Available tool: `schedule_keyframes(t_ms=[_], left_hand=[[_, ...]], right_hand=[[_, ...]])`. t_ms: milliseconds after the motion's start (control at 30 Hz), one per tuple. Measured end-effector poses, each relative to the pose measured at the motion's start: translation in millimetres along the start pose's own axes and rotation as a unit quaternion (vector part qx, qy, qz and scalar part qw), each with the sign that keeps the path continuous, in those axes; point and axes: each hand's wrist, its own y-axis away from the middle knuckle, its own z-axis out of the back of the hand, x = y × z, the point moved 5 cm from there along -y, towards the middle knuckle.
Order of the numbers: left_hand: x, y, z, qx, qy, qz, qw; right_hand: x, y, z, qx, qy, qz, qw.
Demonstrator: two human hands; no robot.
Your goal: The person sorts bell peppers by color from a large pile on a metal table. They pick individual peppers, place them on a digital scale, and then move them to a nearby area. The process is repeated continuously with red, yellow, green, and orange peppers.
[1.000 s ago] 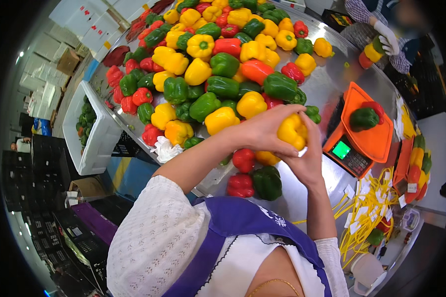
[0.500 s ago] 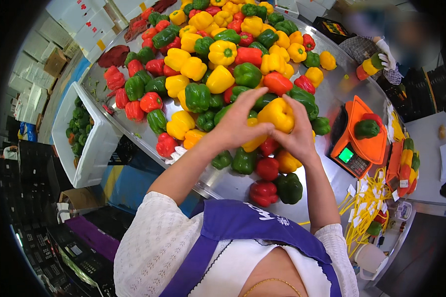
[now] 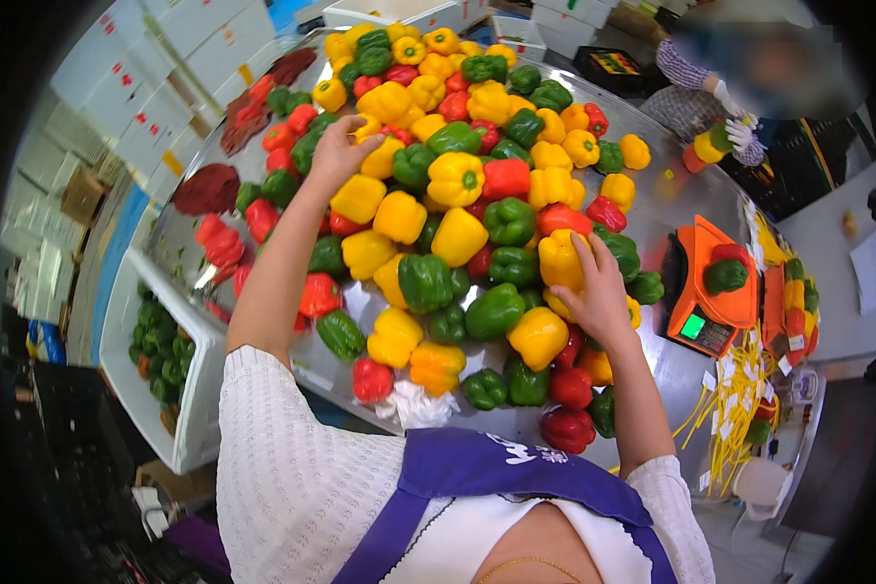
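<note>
A large heap of red, yellow and green bell peppers covers the steel table (image 3: 667,185). My right hand (image 3: 602,297) has its fingers and thumb around a yellow bell pepper (image 3: 560,261) at the right side of the heap. Stretched out to the far left part of the heap, my left hand (image 3: 339,156) is open, thumb apart from the fingers. Beside its thumb lies another yellow bell pepper (image 3: 381,156); whether they touch I cannot tell. Close to my body are a dark red pepper (image 3: 567,429) and a crumpled white cloth (image 3: 419,404).
An orange scale (image 3: 715,277) holding peppers stands on the right, near yellow ties with white tags (image 3: 730,409). A white foam box (image 3: 156,428) of green peppers is at the left. Across the table, a co-worker's gloved hands (image 3: 738,122) hold stacked peppers (image 3: 708,148).
My left hand has left the yellow pepper that both hands were around and moved far left across the heap. The right hand remains on a yellow pepper. The view has shifted somewhat.
</note>
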Motion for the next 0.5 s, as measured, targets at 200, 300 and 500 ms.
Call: schedule_keyframes(t_ms=[200, 300, 500], left_hand=[[87, -144, -43, 0.006, -0.113, 0.065, 0.991], [52, -172, -85, 0.013, -0.257, 0.088, 0.962], [-14, -198, -221, 0.193, -0.176, -0.1, 0.96]], right_hand=[[-21, 59, 41, -0.069, -0.08, -0.087, 0.991], [-49, 115, 44, -0.113, -0.071, -0.202, 0.97], [-59, 187, -19, -0.115, -0.176, -0.383, 0.899]])
